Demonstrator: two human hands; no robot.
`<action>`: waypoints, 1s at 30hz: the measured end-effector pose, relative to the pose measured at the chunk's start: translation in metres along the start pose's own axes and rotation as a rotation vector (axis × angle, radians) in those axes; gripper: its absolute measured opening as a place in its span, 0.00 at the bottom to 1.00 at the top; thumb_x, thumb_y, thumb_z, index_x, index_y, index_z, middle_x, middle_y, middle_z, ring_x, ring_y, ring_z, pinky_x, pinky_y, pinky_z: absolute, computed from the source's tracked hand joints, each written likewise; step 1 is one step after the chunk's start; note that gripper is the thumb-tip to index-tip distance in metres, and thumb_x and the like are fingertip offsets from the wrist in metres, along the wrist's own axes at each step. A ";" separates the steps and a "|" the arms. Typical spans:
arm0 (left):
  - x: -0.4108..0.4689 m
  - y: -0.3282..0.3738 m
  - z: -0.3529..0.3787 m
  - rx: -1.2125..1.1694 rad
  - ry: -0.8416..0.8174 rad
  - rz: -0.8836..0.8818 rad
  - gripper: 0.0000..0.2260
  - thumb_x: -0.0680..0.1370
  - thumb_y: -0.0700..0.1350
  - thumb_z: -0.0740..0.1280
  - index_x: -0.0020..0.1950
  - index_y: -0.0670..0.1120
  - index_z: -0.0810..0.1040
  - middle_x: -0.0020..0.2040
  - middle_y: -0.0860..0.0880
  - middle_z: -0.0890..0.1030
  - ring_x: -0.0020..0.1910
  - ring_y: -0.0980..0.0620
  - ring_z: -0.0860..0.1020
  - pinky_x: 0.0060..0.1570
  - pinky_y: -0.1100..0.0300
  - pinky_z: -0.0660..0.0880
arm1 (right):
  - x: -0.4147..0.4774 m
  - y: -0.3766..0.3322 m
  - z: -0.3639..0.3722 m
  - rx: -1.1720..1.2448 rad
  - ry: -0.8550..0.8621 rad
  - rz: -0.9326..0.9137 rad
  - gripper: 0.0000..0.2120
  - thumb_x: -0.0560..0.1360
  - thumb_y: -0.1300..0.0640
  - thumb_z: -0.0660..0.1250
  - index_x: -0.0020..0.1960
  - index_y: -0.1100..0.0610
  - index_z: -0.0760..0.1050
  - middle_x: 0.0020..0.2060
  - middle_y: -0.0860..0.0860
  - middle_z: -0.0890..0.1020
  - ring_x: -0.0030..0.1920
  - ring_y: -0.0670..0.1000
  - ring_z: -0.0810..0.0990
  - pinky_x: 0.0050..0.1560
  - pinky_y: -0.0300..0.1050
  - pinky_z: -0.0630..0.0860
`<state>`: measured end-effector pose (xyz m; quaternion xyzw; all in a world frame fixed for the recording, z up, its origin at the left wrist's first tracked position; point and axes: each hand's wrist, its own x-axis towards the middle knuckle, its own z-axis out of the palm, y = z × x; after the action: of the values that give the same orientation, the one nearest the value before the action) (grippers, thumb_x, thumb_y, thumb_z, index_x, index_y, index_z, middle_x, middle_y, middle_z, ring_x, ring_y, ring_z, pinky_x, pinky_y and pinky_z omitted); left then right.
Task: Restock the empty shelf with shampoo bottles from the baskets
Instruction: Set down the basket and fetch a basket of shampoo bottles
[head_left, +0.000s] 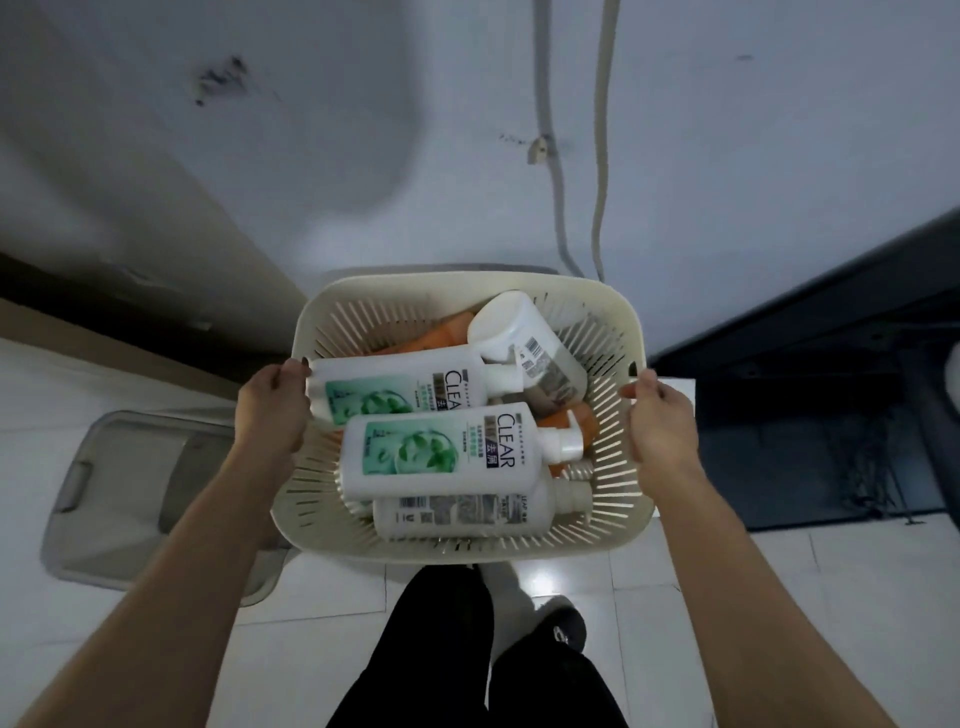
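A cream slotted basket (332, 317) is held above the tiled floor (779, 597), gripped at its side rims by both hands: left hand (272, 410) clamped on the left rim, right hand (662, 426) on the right. White pump shampoo bottles (441, 457) are piled lying inside, over orange bottles (436, 335). A grey bin (130, 493) is seen lower left.
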<state>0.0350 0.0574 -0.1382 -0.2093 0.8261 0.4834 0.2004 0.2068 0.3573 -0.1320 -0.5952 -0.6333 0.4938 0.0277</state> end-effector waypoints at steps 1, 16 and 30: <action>-0.007 0.003 0.001 0.000 -0.017 0.004 0.12 0.81 0.50 0.57 0.45 0.47 0.76 0.31 0.48 0.70 0.26 0.51 0.63 0.26 0.61 0.58 | -0.002 0.006 -0.008 0.021 -0.002 0.012 0.20 0.83 0.45 0.54 0.44 0.54 0.78 0.33 0.48 0.74 0.32 0.48 0.70 0.33 0.43 0.66; -0.202 0.020 0.073 0.104 -0.323 0.163 0.09 0.82 0.49 0.58 0.47 0.50 0.76 0.32 0.50 0.68 0.27 0.54 0.63 0.27 0.60 0.58 | -0.095 0.128 -0.206 0.317 0.231 0.177 0.19 0.84 0.46 0.53 0.45 0.55 0.77 0.31 0.47 0.70 0.29 0.48 0.66 0.28 0.43 0.61; -0.402 -0.023 0.221 0.264 -0.680 0.286 0.11 0.82 0.49 0.57 0.44 0.47 0.74 0.24 0.50 0.62 0.17 0.57 0.57 0.18 0.70 0.54 | -0.186 0.303 -0.417 0.507 0.530 0.290 0.18 0.84 0.50 0.53 0.42 0.56 0.74 0.26 0.52 0.68 0.24 0.51 0.62 0.26 0.42 0.59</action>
<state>0.4102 0.3038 -0.0400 0.1077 0.7884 0.4379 0.4184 0.7409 0.3991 -0.0156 -0.7596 -0.3716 0.4626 0.2663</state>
